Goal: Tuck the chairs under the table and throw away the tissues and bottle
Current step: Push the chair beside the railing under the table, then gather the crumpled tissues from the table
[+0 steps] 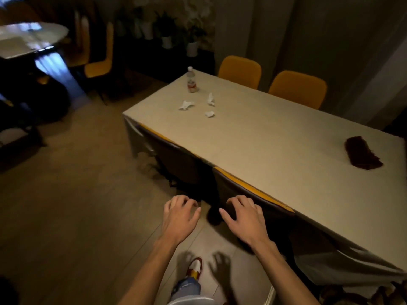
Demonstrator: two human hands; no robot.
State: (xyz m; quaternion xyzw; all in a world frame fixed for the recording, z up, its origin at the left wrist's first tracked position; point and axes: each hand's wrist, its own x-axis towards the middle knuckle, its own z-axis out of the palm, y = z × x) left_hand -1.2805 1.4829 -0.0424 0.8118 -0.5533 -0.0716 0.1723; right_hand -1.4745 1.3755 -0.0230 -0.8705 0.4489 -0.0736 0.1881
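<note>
A long beige table (275,146) runs from the far left to the near right. At its far end stands a clear plastic bottle (192,81) with a white cap, and three crumpled white tissues (186,105) (211,99) (209,114) lie near it. Two dark-backed chairs with yellow fronts (176,159) (248,192) sit pushed in along the near edge. Two more yellow chairs (240,71) (298,88) stand on the far side. My left hand (181,214) and my right hand (243,216) hover empty with fingers spread, just off the nearer chair's back.
A dark brown folded cloth (362,153) lies on the table's right part. Another table (28,38) and yellow chairs (99,64) stand at the back left, potted plants (191,40) behind. My shoe (195,267) is on the tiled floor.
</note>
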